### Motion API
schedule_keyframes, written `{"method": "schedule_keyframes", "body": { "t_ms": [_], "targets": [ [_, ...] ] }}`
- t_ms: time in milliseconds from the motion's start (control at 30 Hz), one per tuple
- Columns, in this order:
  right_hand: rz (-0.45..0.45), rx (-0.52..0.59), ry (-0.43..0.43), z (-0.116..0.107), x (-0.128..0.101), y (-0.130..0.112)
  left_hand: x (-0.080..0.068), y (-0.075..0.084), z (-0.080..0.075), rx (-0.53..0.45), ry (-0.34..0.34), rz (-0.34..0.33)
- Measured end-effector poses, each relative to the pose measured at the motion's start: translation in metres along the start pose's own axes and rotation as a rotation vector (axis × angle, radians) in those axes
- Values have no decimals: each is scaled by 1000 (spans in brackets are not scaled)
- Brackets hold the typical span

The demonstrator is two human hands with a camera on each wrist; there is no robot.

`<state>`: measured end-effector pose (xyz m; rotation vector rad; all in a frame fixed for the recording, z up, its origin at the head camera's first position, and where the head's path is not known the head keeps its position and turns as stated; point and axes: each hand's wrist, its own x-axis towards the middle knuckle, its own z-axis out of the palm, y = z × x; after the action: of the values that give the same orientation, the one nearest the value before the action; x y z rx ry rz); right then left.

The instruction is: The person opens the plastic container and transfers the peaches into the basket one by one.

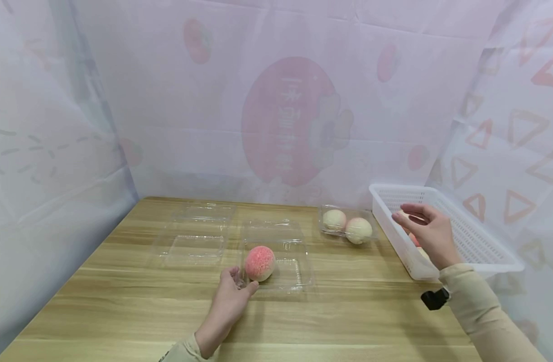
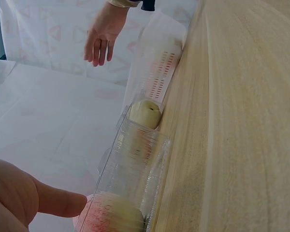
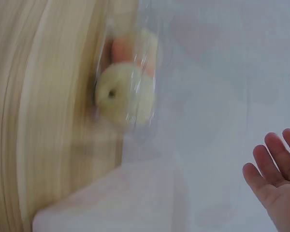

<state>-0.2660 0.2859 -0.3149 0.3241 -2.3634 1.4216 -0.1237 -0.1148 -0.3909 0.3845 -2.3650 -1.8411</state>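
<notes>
Your left hand (image 1: pixel 231 296) pinched the clear clamshell box (image 1: pixel 276 259) holding a peach (image 1: pixel 259 263); your right hand (image 1: pixel 427 232) hovered empty, fingers spread, over the white basket (image 1: pixel 475 236).

A peach (image 1: pixel 259 262) was set in an open clamshell box (image 1: pixel 276 256) at the middle of the table (image 1: pixel 122 311), with the left hand (image 1: pixel 231 296) touching its near-left corner. An empty clamshell box (image 1: pixel 194 234) lay to its left. Behind and to the right, a closed box of two peaches (image 1: pixel 347 224) was placed beside a basket (image 1: pixel 466 236), above which the right hand (image 1: pixel 427 231) was held.
</notes>
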Motion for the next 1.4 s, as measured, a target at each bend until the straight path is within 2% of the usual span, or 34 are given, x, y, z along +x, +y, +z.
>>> {"method": "schedule_keyframes", "body": {
  "t_ms": [333, 567, 667, 800, 900, 1167, 1400],
  "targets": [
    [-71, 160, -171, 52, -13, -41, 0, 0, 1, 6, -3, 4],
    [-47, 208, -292, 85, -23, -66, -1, 1, 0, 8, -1, 0],
    [-69, 247, -319, 101, -27, -75, -1, 0, 0, -2, -4, 1],
    [-91, 351, -339, 120, -32, -82, -1, 0, 0, -15, -12, 3],
    [-79, 400, -351, 133, -35, -85, -1, 0, 0, -13, -12, 5],
    [18, 419, -398, 170, -49, -93, -3, 1, -1, 10, -15, 7],
    [78, 468, -432, 201, -53, -89, -3, 1, -3, 20, -29, 15]
  ]
}}
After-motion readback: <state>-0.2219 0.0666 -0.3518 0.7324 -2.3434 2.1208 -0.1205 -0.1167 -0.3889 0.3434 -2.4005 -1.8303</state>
